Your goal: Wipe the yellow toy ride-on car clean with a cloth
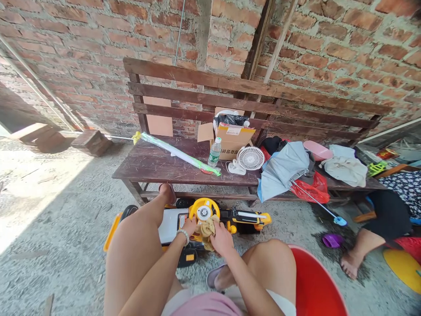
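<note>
Both of my hands work over a yellow and black power tool (210,219) that rests on the concrete floor between my knees. A crumpled tan cloth (207,230) is bunched against its round yellow housing (204,210). My left hand (189,227), with a beaded bracelet at the wrist, holds one side of the cloth. My right hand (221,239) grips the cloth from the other side. The lower part of the tool is hidden behind my left thigh and my hands.
A dark wooden bench (158,169) stands ahead, holding a cardboard box (232,140), a white fan (250,158) and a folded pale blue umbrella (283,171). A seated person's bare leg (362,250) is at the right. A red plastic rim (312,281) is beside my right knee.
</note>
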Demonstrator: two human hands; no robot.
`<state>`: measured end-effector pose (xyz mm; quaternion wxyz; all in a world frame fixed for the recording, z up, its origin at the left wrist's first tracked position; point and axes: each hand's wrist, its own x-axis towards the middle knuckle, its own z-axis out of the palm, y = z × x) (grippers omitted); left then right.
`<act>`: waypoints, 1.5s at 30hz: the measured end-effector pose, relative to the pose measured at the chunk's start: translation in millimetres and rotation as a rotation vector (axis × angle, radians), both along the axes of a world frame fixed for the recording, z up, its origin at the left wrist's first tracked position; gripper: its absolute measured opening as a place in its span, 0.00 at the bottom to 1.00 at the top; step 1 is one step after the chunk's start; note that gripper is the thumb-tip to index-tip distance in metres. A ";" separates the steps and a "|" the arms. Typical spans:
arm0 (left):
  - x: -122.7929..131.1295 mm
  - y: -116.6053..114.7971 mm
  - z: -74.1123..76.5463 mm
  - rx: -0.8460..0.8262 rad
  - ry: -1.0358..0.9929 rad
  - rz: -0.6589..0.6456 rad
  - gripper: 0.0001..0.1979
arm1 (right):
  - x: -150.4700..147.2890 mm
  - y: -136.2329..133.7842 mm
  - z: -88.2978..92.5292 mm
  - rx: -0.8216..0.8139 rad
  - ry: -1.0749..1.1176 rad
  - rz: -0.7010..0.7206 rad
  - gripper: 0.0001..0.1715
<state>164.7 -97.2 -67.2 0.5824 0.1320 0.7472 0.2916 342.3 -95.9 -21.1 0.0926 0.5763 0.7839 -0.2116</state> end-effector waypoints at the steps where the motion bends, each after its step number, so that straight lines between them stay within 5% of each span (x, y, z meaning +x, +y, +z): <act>1: 0.0 0.0 0.4 -0.011 0.001 -0.012 0.17 | -0.6 5.3 1.9 -0.006 -0.001 -0.022 0.28; 8: 0.9 0.6 2.5 -0.052 0.043 -0.067 0.18 | -18.4 50.8 20.6 0.101 -0.071 -0.019 0.27; 14: -0.1 1.7 1.3 -0.072 -0.003 -0.050 0.18 | -32.6 85.5 30.9 0.121 -0.090 0.055 0.42; 27: 1.1 1.6 -1.8 -0.042 0.002 -0.020 0.17 | -12.4 10.4 23.7 -0.056 -0.001 0.171 0.35; 30: 0.1 1.3 -4.1 -0.035 0.017 -0.029 0.17 | -8.3 16.8 30.5 -0.064 0.102 -0.016 0.22; 34: -1.0 2.6 -7.6 -0.039 0.033 -0.060 0.17 | -14.6 45.4 48.6 0.140 0.127 -0.152 0.20; 37: -0.8 4.3 -8.9 -0.051 0.047 -0.083 0.18 | -25.6 61.9 56.3 0.258 0.081 -0.031 0.28; 41: 0.6 5.8 -10.0 -0.079 0.069 -0.101 0.18 | -42.2 60.5 44.8 0.157 -0.096 0.224 0.34; 45: 2.3 6.2 -11.1 -0.068 0.083 -0.113 0.18 | -51.0 53.1 33.7 0.064 -0.159 0.207 0.34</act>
